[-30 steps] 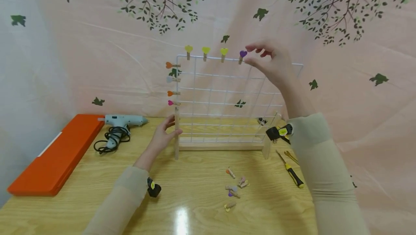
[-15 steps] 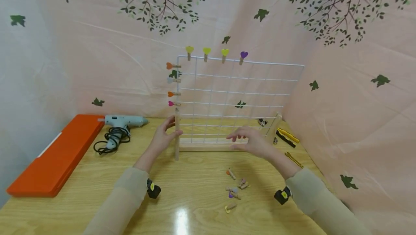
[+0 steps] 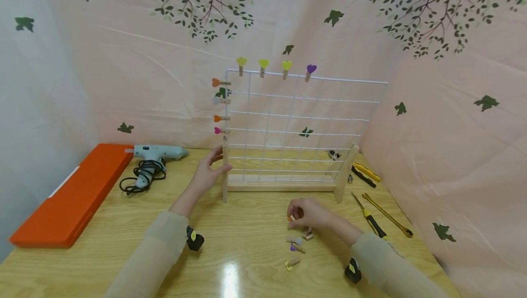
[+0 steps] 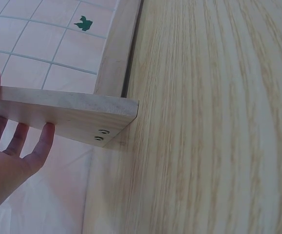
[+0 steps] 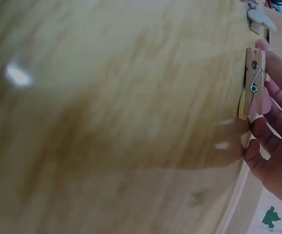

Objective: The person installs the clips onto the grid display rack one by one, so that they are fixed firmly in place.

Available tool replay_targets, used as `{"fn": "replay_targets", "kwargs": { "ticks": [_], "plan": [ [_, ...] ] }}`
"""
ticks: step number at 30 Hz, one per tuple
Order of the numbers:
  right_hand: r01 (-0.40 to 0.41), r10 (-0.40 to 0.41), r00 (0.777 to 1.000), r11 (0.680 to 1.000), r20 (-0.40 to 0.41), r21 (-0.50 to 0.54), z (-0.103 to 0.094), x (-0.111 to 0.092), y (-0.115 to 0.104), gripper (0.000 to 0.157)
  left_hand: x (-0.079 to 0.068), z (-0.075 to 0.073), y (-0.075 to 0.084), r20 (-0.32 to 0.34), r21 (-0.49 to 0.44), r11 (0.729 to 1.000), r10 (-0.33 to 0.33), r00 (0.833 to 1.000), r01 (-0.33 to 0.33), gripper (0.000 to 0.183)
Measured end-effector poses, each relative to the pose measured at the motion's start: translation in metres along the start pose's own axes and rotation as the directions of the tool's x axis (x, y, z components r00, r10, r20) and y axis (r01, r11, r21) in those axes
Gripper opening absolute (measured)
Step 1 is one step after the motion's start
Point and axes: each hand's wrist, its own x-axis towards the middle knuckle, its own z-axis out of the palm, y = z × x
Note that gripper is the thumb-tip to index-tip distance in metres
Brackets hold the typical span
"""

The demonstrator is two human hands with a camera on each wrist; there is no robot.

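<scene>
A white wire grid rack stands upright in a wooden base. My left hand grips its left wooden side post, thumb on one side and fingertips on the other. Clothespins with hearts line the rack's left edge, and the top edge carries yellow-heart pins and a purple-heart clothespin. My right hand is low over the table, thumb and fingers closed around a clothespin with an orange heart. Pink- and yellow-heart clothespins lie just beside those fingers; the orange one is hidden in the right wrist view.
Loose clothespins lie on the table in front of the right hand. A glue gun and an orange case are at left. A screwdriver, a wrench and yellow-handled pliers lie at right.
My right hand has let go of the purple-heart clothespin, left on the top wire, and come down to the orange-heart clothespin on the table. The left hand has stayed on the post.
</scene>
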Motion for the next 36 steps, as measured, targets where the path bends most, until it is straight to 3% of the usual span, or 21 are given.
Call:
{"fn": "replay_targets", "kwargs": {
  "ticks": [10,15,18,22,25,28,31,33,36],
  "plan": [
    [-0.019,0.018,1.000,0.998,0.007,0.066,-0.003,-0.001,-0.004,0.022,0.000,0.001,-0.001,-0.002,-0.005,1.000,0.000,1.000,0.000,0.070],
    [0.076,-0.072,0.993,0.997,-0.098,0.030,-0.017,-0.001,-0.014,0.021,-0.004,0.001,0.008,0.009,-0.017,1.000,-0.009,1.000,0.009,0.069],
    [0.101,-0.100,0.983,0.995,-0.152,-0.001,-0.036,-0.004,-0.031,0.017,-0.009,-0.001,0.021,0.016,-0.019,1.000,-0.012,1.000,0.012,0.068],
    [0.065,-0.048,0.986,0.993,-0.159,0.103,-0.074,-0.014,-0.070,0.011,-0.013,-0.001,0.031,0.018,-0.015,1.000,-0.017,1.000,0.018,0.067],
    [0.092,-0.056,0.974,0.983,-0.221,0.157,-0.105,-0.019,-0.089,0.009,-0.013,-0.001,0.031,0.023,-0.017,1.000,-0.023,0.999,0.024,0.068],
    [0.187,-0.121,0.935,0.967,-0.332,0.176,-0.137,-0.018,-0.092,0.009,-0.013,-0.001,0.030,0.021,-0.019,1.000,-0.024,0.999,0.025,0.068],
    [0.278,-0.177,0.876,0.946,-0.448,0.168,-0.171,-0.020,-0.098,0.011,-0.012,-0.001,0.030,0.019,-0.014,1.000,-0.020,1.000,0.020,0.068],
    [0.312,-0.190,0.823,0.939,-0.536,0.146,-0.194,-0.021,-0.107,0.011,-0.012,-0.001,0.031,0.019,-0.014,1.000,-0.015,1.000,0.015,0.067],
    [0.327,-0.197,0.696,0.943,-0.690,0.062,-0.224,-0.022,-0.123,0.013,-0.012,-0.002,0.031,0.019,-0.016,1.000,-0.012,1.000,0.012,0.067]
  ]
}}
